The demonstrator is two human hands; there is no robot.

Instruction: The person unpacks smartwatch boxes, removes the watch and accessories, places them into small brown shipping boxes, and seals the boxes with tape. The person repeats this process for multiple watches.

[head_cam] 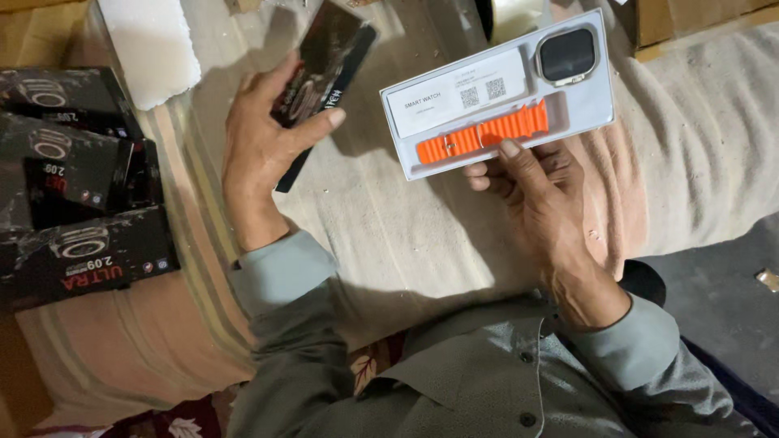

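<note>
Gripping black sleeve [324,61], left hand [264,146] | right hand [531,182] gripping watch tray [495,93] | boxes [81,186] left

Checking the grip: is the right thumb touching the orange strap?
Touching: the head view shows the right hand thumb tip pressed on the orange strap.

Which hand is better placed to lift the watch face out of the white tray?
Probably the left hand: it holds only the black box, easily put down. The right hand supports the white tray under the orange strap.
</note>
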